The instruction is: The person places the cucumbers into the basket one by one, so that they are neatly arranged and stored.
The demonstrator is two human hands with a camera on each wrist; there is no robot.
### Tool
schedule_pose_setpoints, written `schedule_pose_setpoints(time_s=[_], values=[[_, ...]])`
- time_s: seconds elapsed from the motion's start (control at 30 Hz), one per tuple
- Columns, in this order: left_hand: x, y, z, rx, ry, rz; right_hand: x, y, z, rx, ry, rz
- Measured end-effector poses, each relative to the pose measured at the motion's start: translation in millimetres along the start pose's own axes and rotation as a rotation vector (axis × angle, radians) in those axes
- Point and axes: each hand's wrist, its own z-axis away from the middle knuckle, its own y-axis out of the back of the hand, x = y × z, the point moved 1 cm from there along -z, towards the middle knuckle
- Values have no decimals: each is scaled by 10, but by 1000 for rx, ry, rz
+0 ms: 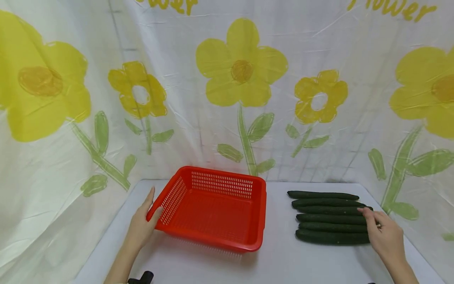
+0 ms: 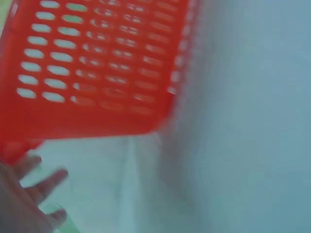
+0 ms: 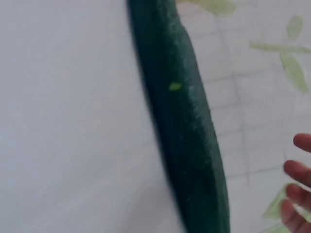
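A red plastic basket (image 1: 213,215) with slotted walls stands left of the middle of the table. My left hand (image 1: 142,224) is at its left corner, thumb near the rim and fingers spread outside the wall. In the left wrist view the fingertips (image 2: 51,187) show apart beside the basket wall (image 2: 97,114). Several dark green cucumbers (image 1: 328,209) lie side by side at the right. My right hand (image 1: 384,232) hovers at their right ends. In the right wrist view its fingers (image 3: 299,172) are loose and apart from the nearest cucumber (image 3: 180,126).
A white table (image 1: 280,260) carries everything. Behind it hangs a pale curtain (image 1: 184,138) painted with yellow flowers. A small black object (image 1: 143,277) shows by the left forearm at the bottom edge.
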Motion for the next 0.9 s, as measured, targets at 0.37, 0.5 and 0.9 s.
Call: schedule_pose_setpoints(time_s=[0.37,0.5,0.9], values=[[-191,-170,190,111,-12,209,191,13,313,41,-210,-68],[-268,-178,209,84,-38,270,293,10,409,-54,-231,-132],[-435,-221,193,42,-152,401,403,-4,460,-354,-443,-238]])
